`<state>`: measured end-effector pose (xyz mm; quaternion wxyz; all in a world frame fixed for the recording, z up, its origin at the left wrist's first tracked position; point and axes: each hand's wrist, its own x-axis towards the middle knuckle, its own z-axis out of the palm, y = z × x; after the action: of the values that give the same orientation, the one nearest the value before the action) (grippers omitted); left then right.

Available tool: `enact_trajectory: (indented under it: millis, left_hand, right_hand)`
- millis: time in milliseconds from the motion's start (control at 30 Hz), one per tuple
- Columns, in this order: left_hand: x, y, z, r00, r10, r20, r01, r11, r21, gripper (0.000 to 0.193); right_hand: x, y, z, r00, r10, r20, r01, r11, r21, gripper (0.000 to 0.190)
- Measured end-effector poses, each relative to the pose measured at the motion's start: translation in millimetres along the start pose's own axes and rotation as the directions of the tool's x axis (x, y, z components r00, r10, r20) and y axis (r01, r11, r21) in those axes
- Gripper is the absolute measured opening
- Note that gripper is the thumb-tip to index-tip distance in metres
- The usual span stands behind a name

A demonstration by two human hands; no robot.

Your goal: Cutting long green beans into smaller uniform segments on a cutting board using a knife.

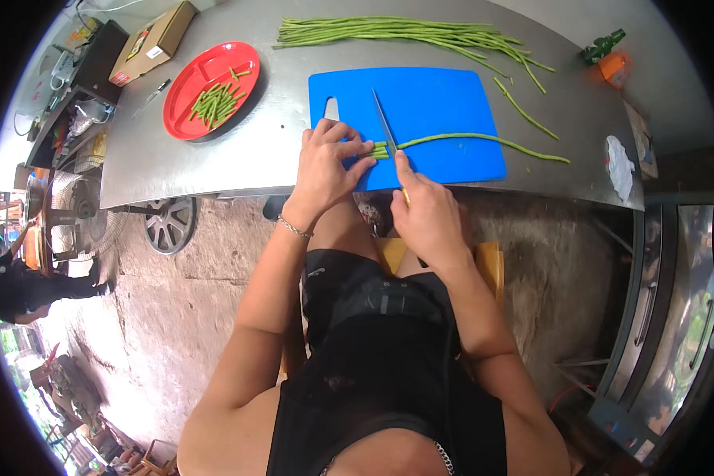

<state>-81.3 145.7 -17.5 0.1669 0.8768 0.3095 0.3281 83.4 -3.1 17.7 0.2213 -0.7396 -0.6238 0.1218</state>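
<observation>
My right hand (425,214) grips the yellow handle of a kitchen knife (384,119). The blade lies across a long green bean (470,135) on a blue plastic cutting board (452,101). My left hand (331,157) pinches several short bean pieces (379,152) just left of the blade, over the board's near left part. To the right of the blade, the uncut length of bean runs past the board's edge onto the steel table. Cut pieces (215,106) lie heaped in a red divided plate (178,89), left of the board.
Behind the board lies a bunch of long beans (387,33) on the steel table (273,160), with a loose bean (526,110) at right. A pen-like tool (152,97) and a cardboard box (153,44) are at left, a white cloth (620,168) at right. Another person (35,291) stands far left.
</observation>
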Motion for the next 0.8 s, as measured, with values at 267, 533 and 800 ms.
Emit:
enact_trajectory:
  millis: [267,533,800]
  left_hand:
    - [3,2,0,1.000,-0.005,0.010,0.005,1.000,-0.026,0.030]
    - [-1,-2,3,0.999,-0.034,-0.014,0.033,0.997,-0.069,0.031]
    - [-3,-3,4,0.997,0.004,-0.079,-0.012,0.995,-0.095,0.028]
  right_hand:
    - [32,50,-61,0.971,0.087,-0.223,-0.121,0.983,-0.142,0.031]
    - [79,74,-51,0.989,0.062,-0.137,-0.076,0.993,-0.096,0.011]
    - [96,68,-33,0.983,-0.077,-0.164,0.067,0.996,-0.066,0.013]
